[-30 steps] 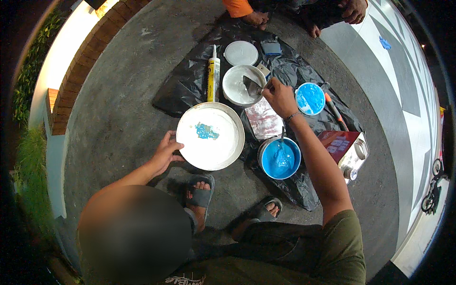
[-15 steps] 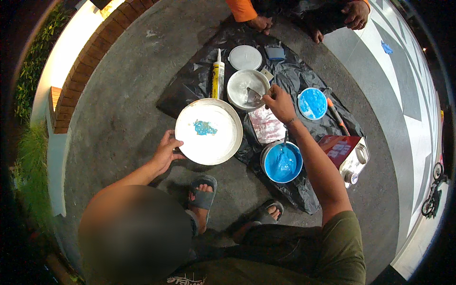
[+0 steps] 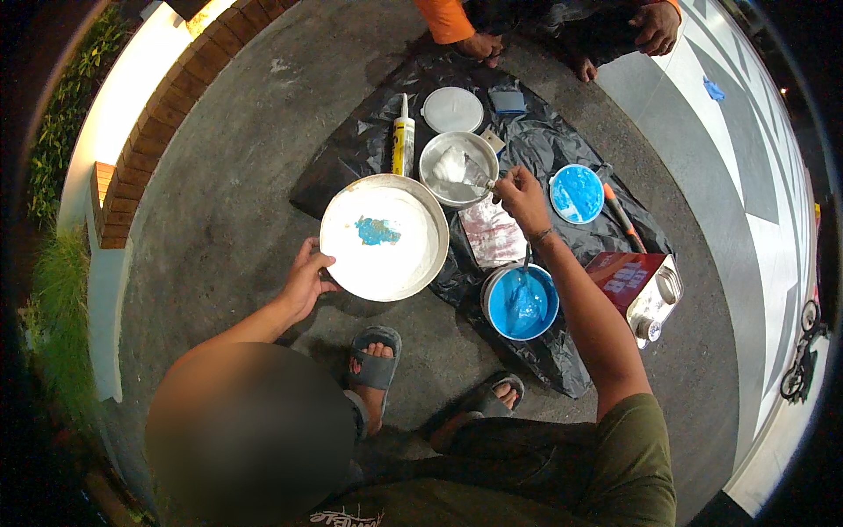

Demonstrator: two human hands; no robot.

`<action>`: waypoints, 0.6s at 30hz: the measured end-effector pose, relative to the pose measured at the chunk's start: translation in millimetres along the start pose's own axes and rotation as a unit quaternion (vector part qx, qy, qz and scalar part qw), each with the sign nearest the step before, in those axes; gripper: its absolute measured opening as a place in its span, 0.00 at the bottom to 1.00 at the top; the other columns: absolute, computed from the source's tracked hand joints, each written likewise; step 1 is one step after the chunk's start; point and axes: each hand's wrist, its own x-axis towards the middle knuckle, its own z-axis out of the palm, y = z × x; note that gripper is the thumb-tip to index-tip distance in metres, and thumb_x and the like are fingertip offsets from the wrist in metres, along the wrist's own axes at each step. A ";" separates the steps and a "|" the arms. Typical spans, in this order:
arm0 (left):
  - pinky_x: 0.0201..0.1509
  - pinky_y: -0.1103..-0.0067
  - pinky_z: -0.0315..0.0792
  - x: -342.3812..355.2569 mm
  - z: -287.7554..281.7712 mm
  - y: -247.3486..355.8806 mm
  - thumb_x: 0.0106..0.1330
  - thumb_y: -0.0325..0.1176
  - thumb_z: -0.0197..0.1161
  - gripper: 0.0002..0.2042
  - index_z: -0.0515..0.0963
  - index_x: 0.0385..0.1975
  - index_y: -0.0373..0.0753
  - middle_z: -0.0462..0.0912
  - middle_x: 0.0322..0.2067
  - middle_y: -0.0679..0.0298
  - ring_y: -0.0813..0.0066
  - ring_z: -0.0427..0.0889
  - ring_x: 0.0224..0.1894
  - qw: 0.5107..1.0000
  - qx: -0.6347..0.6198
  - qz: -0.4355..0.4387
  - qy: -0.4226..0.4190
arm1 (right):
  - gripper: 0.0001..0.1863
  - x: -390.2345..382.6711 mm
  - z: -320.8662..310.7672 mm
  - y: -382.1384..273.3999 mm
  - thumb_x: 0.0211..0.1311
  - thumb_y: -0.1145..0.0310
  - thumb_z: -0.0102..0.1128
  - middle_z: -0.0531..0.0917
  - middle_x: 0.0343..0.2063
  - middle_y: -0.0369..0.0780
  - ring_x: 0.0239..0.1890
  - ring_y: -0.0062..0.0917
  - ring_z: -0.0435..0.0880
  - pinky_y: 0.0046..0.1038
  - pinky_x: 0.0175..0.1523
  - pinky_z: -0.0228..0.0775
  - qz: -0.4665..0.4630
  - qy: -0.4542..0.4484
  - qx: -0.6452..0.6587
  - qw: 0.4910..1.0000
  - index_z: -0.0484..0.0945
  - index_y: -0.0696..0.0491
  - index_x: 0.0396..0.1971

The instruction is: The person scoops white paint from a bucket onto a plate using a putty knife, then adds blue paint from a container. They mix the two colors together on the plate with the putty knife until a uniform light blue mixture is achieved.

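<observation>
My left hand (image 3: 306, 283) grips the near-left rim of a shallow white round pan (image 3: 395, 274), thumb over the edge. A small patch of blue-green paste (image 3: 378, 231) lies on the pan's floor. My right hand (image 3: 522, 198) is closed round the handle of a putty knife (image 3: 474, 176). Its blade is inside a round tub (image 3: 425, 183) of whitish paste, with a white lump on or beside it. Near my right forearm stands a can of blue paint (image 3: 520, 303) with a stirring tool leaning in it.
Black plastic sheeting (image 3: 342, 140) carries a yellow sealant tube (image 3: 403, 147), a grey lid (image 3: 452, 110), a blue-smeared lid (image 3: 577, 194), an orange-handled tool (image 3: 622, 215) and a stained sheet (image 3: 493, 233). A red metal can (image 3: 628, 281) stands right. Another person's hands (image 3: 657, 28) show at top.
The putty knife's blade has turned inside the tub, and a white lump now shows by it. My left hand and the pan have shifted slightly up and left.
</observation>
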 end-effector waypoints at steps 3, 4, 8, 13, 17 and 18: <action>0.44 0.66 0.77 -2.1 5.0 6.0 0.64 0.35 0.62 0.26 0.59 0.59 0.44 0.75 0.51 0.57 0.66 0.76 0.52 1.000 -0.004 0.004 -0.005 | 0.09 -2.1 -0.6 -10.2 0.59 0.69 0.61 0.81 0.21 0.36 0.20 0.14 0.75 0.20 0.25 0.64 -0.004 0.006 0.007 1.000 0.69 0.54 0.28; 0.45 0.65 0.77 -1.9 8.3 8.4 0.64 0.35 0.62 0.26 0.59 0.59 0.44 0.75 0.50 0.57 0.66 0.76 0.52 1.000 -0.005 0.005 -0.009 | 0.09 -2.2 -2.4 -11.4 0.59 0.69 0.61 0.81 0.21 0.36 0.20 0.14 0.74 0.19 0.24 0.64 -0.008 0.009 0.013 1.000 0.69 0.54 0.29; 0.47 0.64 0.77 -0.3 16.8 11.4 0.64 0.35 0.61 0.24 0.60 0.58 0.44 0.75 0.50 0.58 0.66 0.75 0.52 0.999 -0.014 0.021 -0.020 | 0.09 2.7 -11.8 -15.2 0.60 0.69 0.61 0.81 0.20 0.36 0.20 0.14 0.74 0.18 0.24 0.63 -0.033 0.010 0.002 0.999 0.69 0.54 0.29; 0.49 0.63 0.77 4.0 15.6 14.7 0.65 0.35 0.62 0.24 0.60 0.57 0.44 0.75 0.50 0.57 0.66 0.74 0.54 0.999 -0.015 0.022 -0.027 | 0.09 -0.1 -13.3 -34.7 0.59 0.70 0.61 0.80 0.20 0.36 0.20 0.14 0.74 0.19 0.25 0.64 -0.058 0.027 0.019 0.998 0.69 0.54 0.28; 0.50 0.62 0.77 6.1 24.0 17.6 0.65 0.34 0.62 0.24 0.59 0.58 0.44 0.74 0.51 0.57 0.65 0.74 0.55 0.999 -0.023 0.028 -0.027 | 0.09 6.9 -24.7 -32.1 0.59 0.70 0.61 0.79 0.19 0.35 0.22 0.14 0.75 0.20 0.27 0.66 -0.083 0.045 -0.053 0.994 0.69 0.54 0.27; 0.50 0.62 0.77 6.5 24.2 18.4 0.65 0.34 0.62 0.24 0.59 0.58 0.44 0.73 0.52 0.57 0.65 0.73 0.55 0.999 -0.023 0.030 -0.030 | 0.09 6.7 -23.3 -33.9 0.58 0.70 0.61 0.79 0.19 0.35 0.22 0.14 0.76 0.21 0.27 0.67 -0.087 0.047 -0.055 0.994 0.69 0.54 0.26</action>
